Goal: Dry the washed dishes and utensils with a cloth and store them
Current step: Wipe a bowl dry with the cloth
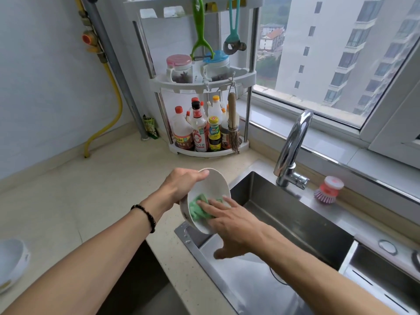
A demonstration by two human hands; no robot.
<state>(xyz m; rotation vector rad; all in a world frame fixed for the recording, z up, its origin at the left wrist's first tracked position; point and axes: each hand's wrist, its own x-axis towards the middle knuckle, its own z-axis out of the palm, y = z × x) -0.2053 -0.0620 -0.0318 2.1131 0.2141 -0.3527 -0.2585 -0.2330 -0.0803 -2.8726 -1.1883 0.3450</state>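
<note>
Green cloth [200, 209] sits inside the white bowl [208, 196], tilted over the sink [284, 214] edge — my right hand [231, 220] presses it with flat fingers while my left hand [181, 185] grips the rim. I'd wipe in circles, reaching the base, holding firmly.

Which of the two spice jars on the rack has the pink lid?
The left spice jar has the pink lid; the right spice jar has a blue one.
</note>
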